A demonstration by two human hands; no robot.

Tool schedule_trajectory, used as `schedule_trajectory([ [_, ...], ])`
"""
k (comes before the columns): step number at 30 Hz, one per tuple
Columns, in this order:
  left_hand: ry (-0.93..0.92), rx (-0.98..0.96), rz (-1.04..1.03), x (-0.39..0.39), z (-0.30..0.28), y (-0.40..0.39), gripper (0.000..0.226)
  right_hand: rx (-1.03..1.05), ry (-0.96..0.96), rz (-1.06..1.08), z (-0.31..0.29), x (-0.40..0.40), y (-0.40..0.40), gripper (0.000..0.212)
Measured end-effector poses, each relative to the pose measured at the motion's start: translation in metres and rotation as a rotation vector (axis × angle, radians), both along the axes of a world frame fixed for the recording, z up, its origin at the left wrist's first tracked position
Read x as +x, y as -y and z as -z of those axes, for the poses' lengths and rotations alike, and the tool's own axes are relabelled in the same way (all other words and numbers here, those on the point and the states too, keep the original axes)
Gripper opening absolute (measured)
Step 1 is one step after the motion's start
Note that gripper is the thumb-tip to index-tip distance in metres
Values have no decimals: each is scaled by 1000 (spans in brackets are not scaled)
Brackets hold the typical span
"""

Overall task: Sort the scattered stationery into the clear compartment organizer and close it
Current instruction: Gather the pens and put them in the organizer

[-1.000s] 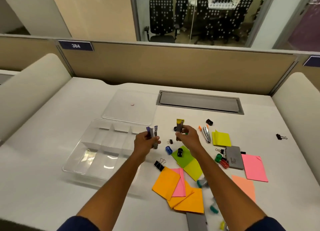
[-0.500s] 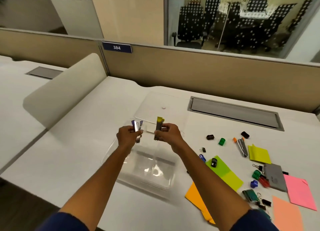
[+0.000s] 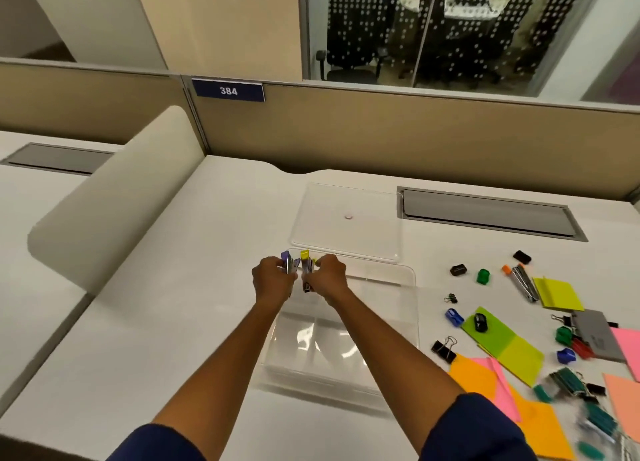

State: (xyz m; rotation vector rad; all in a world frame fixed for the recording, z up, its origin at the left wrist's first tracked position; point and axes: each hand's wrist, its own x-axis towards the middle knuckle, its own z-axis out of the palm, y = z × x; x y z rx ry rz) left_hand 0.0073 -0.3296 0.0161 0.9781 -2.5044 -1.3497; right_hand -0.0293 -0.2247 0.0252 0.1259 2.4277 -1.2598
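The clear compartment organizer (image 3: 398, 287) lies open on the white desk, its clear lid (image 3: 349, 232) flat just behind it. My left hand (image 3: 272, 280) grips a small purple stapler (image 3: 287, 261) over the organizer's far left corner. Right beside it, my right hand (image 3: 329, 277) grips a small yellow stapler (image 3: 305, 263); the two staplers almost touch. Scattered to the right lie an orange stapler (image 3: 523, 280), sticky notes in yellow (image 3: 557, 292), green (image 3: 502, 343), orange (image 3: 474, 377) and pink, binder clips (image 3: 443, 346), sharpeners and a grey box (image 3: 595, 332).
A padded divider (image 3: 114, 201) rises on the left and a partition wall runs along the back. A grey cable hatch (image 3: 485, 211) is set into the desk behind the stationery. Bare desk surface (image 3: 173, 322) lies left of the organizer.
Both hands carried their staplers leftward from the stationery pile to over the organizer's far left corner and drew close together. The view turned left with them.
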Motion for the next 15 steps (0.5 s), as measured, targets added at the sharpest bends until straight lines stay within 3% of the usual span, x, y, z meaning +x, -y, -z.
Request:
schedule_trajectory([
  [6,-129,-31,-25,-4,2,8,24,260,-130,-126,3,1,23,30],
  [11,-184,-16,-11,-4,0,22,26,331,-203,-197,16,8,39,15],
  [15,-133,103,-35,-5,-3,36,33,378,-179,-221,23,10,44,28],
])
